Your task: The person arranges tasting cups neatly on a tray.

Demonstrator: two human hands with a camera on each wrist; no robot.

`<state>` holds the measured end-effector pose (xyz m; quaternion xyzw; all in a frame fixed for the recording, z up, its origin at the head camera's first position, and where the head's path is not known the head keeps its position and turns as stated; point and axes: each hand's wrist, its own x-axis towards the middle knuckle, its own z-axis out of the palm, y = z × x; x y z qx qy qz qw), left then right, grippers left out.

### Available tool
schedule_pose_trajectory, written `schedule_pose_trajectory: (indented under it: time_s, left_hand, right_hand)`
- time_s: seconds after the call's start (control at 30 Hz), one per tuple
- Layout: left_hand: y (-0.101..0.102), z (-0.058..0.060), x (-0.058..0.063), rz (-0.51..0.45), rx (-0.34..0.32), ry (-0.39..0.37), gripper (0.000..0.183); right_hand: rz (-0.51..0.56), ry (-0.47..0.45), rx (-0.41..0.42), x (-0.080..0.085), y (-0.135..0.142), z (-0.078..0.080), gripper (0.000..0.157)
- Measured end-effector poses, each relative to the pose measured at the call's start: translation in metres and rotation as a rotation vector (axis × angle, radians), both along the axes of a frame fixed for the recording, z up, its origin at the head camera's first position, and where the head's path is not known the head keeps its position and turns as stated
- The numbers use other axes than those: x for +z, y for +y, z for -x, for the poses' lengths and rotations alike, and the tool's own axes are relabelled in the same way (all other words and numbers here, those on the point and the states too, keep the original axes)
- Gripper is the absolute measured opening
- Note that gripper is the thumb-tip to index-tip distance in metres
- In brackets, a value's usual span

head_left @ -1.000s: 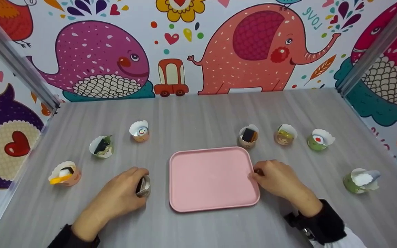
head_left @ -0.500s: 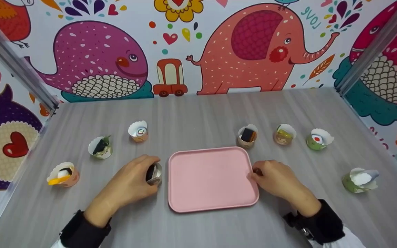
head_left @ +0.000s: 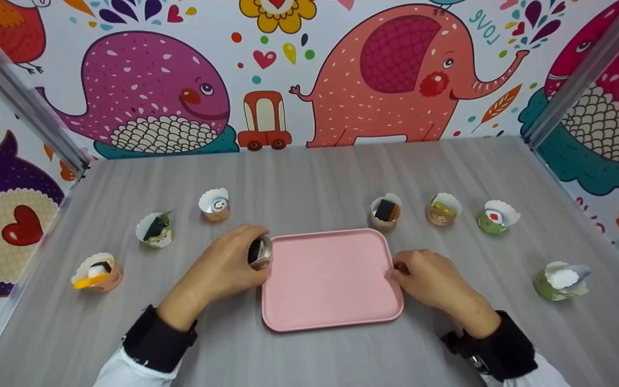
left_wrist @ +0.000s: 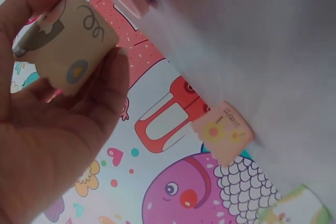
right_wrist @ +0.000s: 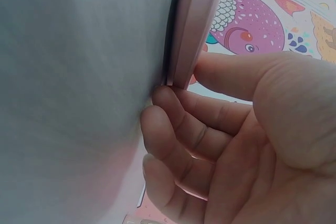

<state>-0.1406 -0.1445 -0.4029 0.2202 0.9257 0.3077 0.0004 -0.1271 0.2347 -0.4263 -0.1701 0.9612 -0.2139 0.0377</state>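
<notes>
The left hand grips a small paper cup, its thumb on one side and its fingers curved round the other, spread only as wide as the cup. In the left wrist view the cup's wall is pale with grey drawings, and it is lifted off the table; from the head, something dark and white shows inside it. The cup is at the upper left corner of a pink tray; whether the two touch, I cannot tell.

The right hand pinches the tray's right edge, thumb over the rim and index finger against the side, with the other fingers bent beneath. The tray lies flat between the hands.

Farther out, three filled cups stand left of the tray: one with a swirl, one with a dark piece and a leaf, one with a yellow strip. Four more stand behind and to the right. Behind is a wall with cartoon animals.
</notes>
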Motion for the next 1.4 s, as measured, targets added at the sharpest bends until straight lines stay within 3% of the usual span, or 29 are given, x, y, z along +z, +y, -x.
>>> schedule_pose_trajectory:
  time_s: [0.2,0.53,1.2,1.4]
  left_hand:
    - [0.012,0.011,0.000,-0.018,-0.013,-0.009,0.058]
    - [0.024,0.025,-0.011,-0.032,-0.048,-0.018,0.056]
    - [0.030,0.031,-0.023,0.076,-0.049,0.037,0.059]
    - [0.029,0.030,-0.023,0.083,-0.037,0.011,0.063]
  right_hand:
    - [-0.001,0.008,0.002,-0.001,0.001,0.000,0.013]
    - [-0.014,0.031,-0.001,-0.001,0.001,0.001,0.018]
    - [-0.002,0.011,0.008,-0.001,0.000,0.000,0.012]
    - [-0.007,0.022,0.002,-0.001,0.001,-0.001,0.010]
